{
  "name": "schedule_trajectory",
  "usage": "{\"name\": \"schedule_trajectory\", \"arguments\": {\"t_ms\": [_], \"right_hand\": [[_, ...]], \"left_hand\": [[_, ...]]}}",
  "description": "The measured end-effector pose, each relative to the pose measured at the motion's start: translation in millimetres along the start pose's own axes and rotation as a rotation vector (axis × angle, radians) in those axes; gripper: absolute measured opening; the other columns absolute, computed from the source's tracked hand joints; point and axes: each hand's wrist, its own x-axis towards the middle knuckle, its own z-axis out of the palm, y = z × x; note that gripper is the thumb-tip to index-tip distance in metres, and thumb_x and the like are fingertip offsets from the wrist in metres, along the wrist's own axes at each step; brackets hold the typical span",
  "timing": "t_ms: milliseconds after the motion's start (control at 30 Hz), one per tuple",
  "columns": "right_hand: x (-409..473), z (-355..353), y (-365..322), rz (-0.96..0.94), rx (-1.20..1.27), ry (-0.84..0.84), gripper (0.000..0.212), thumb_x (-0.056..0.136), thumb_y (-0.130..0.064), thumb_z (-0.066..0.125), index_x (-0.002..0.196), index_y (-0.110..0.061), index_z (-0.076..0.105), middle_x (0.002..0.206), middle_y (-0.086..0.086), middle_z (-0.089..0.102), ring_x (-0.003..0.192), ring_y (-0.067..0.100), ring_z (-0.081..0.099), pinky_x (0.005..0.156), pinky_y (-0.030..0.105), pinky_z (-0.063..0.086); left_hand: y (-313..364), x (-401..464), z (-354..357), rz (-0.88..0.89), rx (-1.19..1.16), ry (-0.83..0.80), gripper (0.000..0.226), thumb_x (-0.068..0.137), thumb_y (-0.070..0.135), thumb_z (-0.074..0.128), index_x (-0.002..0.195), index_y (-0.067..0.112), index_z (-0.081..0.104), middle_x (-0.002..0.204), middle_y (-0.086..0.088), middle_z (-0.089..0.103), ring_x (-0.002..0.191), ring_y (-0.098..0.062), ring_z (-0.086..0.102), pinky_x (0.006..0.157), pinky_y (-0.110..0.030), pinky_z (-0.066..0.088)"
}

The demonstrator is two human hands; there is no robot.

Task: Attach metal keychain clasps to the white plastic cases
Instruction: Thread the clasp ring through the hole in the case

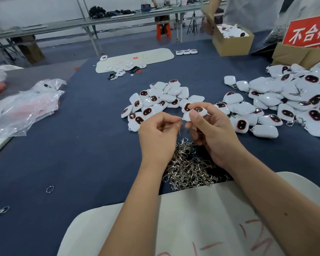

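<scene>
Just beyond the clasp heap [188, 163], the right hand [211, 130] is clamping a white case [194, 112], the left hand [161, 128] pinching a clasp [180, 129] at it. Clasped cases [294, 100] are piling right; a smaller pile [155, 100] is waiting beyond.

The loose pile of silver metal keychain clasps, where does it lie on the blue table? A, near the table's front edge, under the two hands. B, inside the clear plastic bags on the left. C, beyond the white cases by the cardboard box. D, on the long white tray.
A: the loose pile of silver metal keychain clasps lies near the blue table's front edge, below the left hand and right hand.
</scene>
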Motion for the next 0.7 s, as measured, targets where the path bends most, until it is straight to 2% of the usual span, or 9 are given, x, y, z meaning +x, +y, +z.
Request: {"name": "schedule_trajectory", "arguments": {"t_ms": [100,200,300,367,433,500,567,633,700], "right_hand": [[0.0,0.1,1.4,0.000,-0.033,0.027,0.014,0.098,-0.026,0.070,0.107,-0.016,0.067,0.071,0.006,0.062,0.052,0.015,0.049,0.045,0.025,0.037],[-0.5,-0.8,2.9,-0.029,-0.084,0.105,0.014,0.098,-0.024,0.071,0.107,-0.014,0.067,0.065,0.003,0.060,0.048,0.013,0.046,0.044,0.021,0.035],[0.6,-2.6,3.0,-0.099,-0.129,0.300,0.015,0.096,-0.022,0.075,0.105,-0.015,0.065,0.059,-0.002,0.057,0.048,0.011,0.046,0.044,0.021,0.036],[2.8,-5.4,3.8,-0.155,-0.177,0.493,0.017,0.094,-0.023,0.076,0.107,-0.021,0.065,0.063,0.001,0.060,0.055,0.012,0.050,0.053,0.027,0.042],[3.7,-9.5,4.1,-0.209,-0.235,0.675,0.030,0.093,-0.024,0.075,0.120,-0.029,0.062,0.073,0.001,0.065,0.062,0.014,0.054,0.064,0.034,0.050],[4.0,-13.6,4.3,-0.227,-0.280,0.784,0.062,0.093,-0.023,0.073,0.147,-0.034,0.046,0.087,-0.002,0.069,0.068,0.013,0.059,0.076,0.034,0.057],[4.0,-15.4,5.2,-0.211,-0.330,0.789,0.081,0.093,-0.017,0.070,0.161,-0.031,0.028,0.097,-0.005,0.069,0.067,0.008,0.058,0.080,0.035,0.059],[3.5,-13.0,5.0,-0.174,-0.429,0.733,0.075,0.092,-0.011,0.065,0.158,-0.025,0.033,0.101,-0.007,0.068,0.066,0.003,0.058,0.086,0.040,0.059],[2.7,-10.1,4.3,-0.144,-0.539,0.669,0.059,0.092,-0.008,0.064,0.147,-0.021,0.045,0.101,-0.008,0.068,0.069,0.001,0.060,0.094,0.043,0.055]], "left_hand": [[-3.3,-1.4,1.7,0.092,0.128,-0.002,0.028,0.086,0.000,0.075,0.076,0.026,0.074,0.076,0.007,0.073,0.070,-0.017,0.067,0.065,-0.017,0.053],[-3.2,-5.3,5.0,0.165,0.178,-0.013,0.028,0.087,0.004,0.074,0.079,0.031,0.074,0.079,0.013,0.073,0.073,-0.012,0.068,0.067,-0.014,0.053],[-5.2,-7.1,8.6,0.218,0.287,-0.051,0.017,0.088,0.010,0.071,0.088,0.027,0.074,0.085,0.015,0.073,0.083,-0.006,0.068,0.078,-0.022,0.056],[-6.3,-7.4,10.9,0.254,0.444,-0.104,0.014,0.089,0.016,0.072,0.098,0.025,0.074,0.096,0.016,0.071,0.096,-0.005,0.064,0.088,-0.029,0.054],[-5.8,-7.9,12.5,0.295,0.579,-0.147,0.016,0.089,0.020,0.073,0.104,0.027,0.071,0.105,0.014,0.068,0.107,-0.011,0.059,0.093,-0.025,0.045],[-4.6,-6.8,13.9,0.323,0.657,-0.163,0.017,0.089,0.021,0.074,0.104,0.027,0.071,0.109,0.011,0.066,0.113,-0.015,0.053,0.090,-0.017,0.033],[-3.0,-4.2,16.8,0.320,0.709,-0.191,0.016,0.089,0.021,0.074,0.104,0.026,0.071,0.111,0.008,0.064,0.116,-0.016,0.049,0.087,-0.014,0.026],[-0.4,1.7,22.9,0.315,0.751,-0.244,0.018,0.091,0.019,0.071,0.108,0.024,0.071,0.115,0.006,0.062,0.119,-0.018,0.046,0.087,-0.013,0.024],[1.4,9.9,32.0,0.311,0.795,-0.322,0.030,0.093,0.016,0.066,0.123,0.022,0.066,0.130,0.003,0.057,0.130,-0.019,0.040,0.096,-0.019,0.030]]}}
